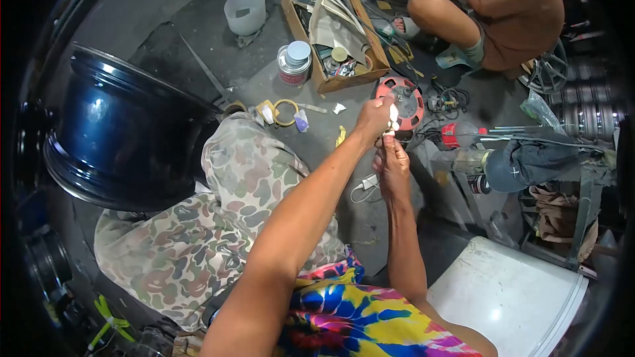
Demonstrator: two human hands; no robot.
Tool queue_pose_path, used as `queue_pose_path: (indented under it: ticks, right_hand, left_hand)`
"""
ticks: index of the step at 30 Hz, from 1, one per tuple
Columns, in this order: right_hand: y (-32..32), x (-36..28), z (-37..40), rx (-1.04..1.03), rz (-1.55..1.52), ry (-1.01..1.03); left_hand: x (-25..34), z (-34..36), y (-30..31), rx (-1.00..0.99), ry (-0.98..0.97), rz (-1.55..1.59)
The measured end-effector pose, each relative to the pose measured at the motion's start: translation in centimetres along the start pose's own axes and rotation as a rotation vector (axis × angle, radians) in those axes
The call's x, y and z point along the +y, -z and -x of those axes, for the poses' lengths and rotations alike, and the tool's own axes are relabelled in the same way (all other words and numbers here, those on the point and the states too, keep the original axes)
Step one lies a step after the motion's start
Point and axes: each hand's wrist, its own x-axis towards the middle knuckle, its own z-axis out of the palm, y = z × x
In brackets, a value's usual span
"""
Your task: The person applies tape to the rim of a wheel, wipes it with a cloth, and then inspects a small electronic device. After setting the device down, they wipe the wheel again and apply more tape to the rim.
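Observation:
My left hand (374, 120) is closed, its fingers pinching a small white crumpled piece (393, 116). Just below it, my right hand (395, 164) is closed too, with thumb and fingertips on the lower end of that same piece. Whether it is paper, cloth or something softer I cannot make out. Both hands are held out over the floor, in front of a red and black cable reel (405, 102). A white plug with a cord (366, 187) lies on the floor below and left of my right hand.
A large dark wheel rim (126, 132) stands on the left. Beyond my hands are a cardboard box (350, 82) of odds and ends, a can (294, 69), a translucent bucket (245, 13) and a tape roll (286, 112). Another person (516, 13) sits at upper right, near a red-labelled bottle (460, 135).

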Motion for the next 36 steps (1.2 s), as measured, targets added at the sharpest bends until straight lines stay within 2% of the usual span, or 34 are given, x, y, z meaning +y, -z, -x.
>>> queue_pose_path:
  ticks: [2,4,6,7,8,9,11,12,14,15,16,17,20,22,24,26,28,32,34,36]
  right_hand:
    - [-1.6,0.7,1.1,0.022,-0.098,-0.022]
    - [-2.0,1.7,4.2,0.031,-0.124,-0.149]
    - [0.3,4.1,5.9,0.060,-0.091,-0.163]
    - [1.5,5.6,5.7,0.086,-0.069,-0.167]
    - [2.8,6.8,5.0,0.094,-0.078,-0.161]
    - [4.6,8.0,4.1,0.146,-0.004,-0.202]
    - [8.6,10.6,1.9,0.202,0.209,-0.247]
    - [10.9,12.5,0.5,0.206,0.206,-0.238]
    - [13.8,15.6,-2.1,0.109,0.784,0.132]
    - [12.8,14.2,-2.2,0.196,0.914,0.276]
    - [10.8,11.1,-2.0,0.284,1.041,0.421]
    - [8.5,7.5,-1.7,0.279,0.940,0.443]
    - [3.9,0.8,-0.7,0.149,0.349,0.311]
    - [1.1,-4.0,0.9,0.123,0.591,0.375]
    - [0.2,-4.7,0.6,0.026,0.282,0.404]
    - [-0.9,-5.6,1.1,0.018,0.248,0.432]
    - [-1.4,-5.6,1.7,0.021,0.274,0.438]
    - [-2.5,-5.7,1.9,-0.017,0.047,0.390]
    - [-2.5,-5.5,1.7,0.001,-0.136,0.273]
    - [-2.8,-5.9,1.9,0.006,-0.178,0.266]
  left_hand:
    - [1.4,0.7,0.3,0.044,0.020,0.040]
    - [3.6,-0.9,1.7,0.365,-0.129,0.179]
    - [6.7,-1.8,3.1,0.354,-0.143,0.098]
    - [7.9,-2.1,3.3,0.309,-0.069,0.139]
    - [8.2,-2.0,4.0,0.147,-0.022,0.188]
    - [8.2,-1.7,3.4,0.133,-0.016,0.178]
    - [8.3,-0.6,1.9,0.009,0.197,0.402]
    - [7.3,-1.2,2.1,0.000,0.195,0.398]
    - [4.6,-2.7,3.8,-0.320,0.199,0.328]
    - [6.8,0.2,2.1,-0.203,0.273,0.271]
    - [6.6,0.5,2.0,-0.247,0.256,0.217]
    - [6.7,0.9,1.2,-0.222,0.243,0.185]
    - [6.6,1.6,0.3,-0.233,0.229,0.105]
    - [6.4,1.8,-0.1,-0.262,0.223,0.053]
    - [6.7,2.6,-1.1,-0.253,0.179,-0.075]
    - [7.1,3.5,-2.0,-0.245,0.143,-0.114]
    - [7.6,4.4,-3.0,-0.248,-0.100,-0.196]
    - [8.2,5.2,-3.7,-0.274,-0.307,-0.236]
    - [8.7,5.6,-3.9,-0.298,-0.330,-0.251]
    - [9.0,6.0,-4.2,-0.311,-0.315,-0.206]
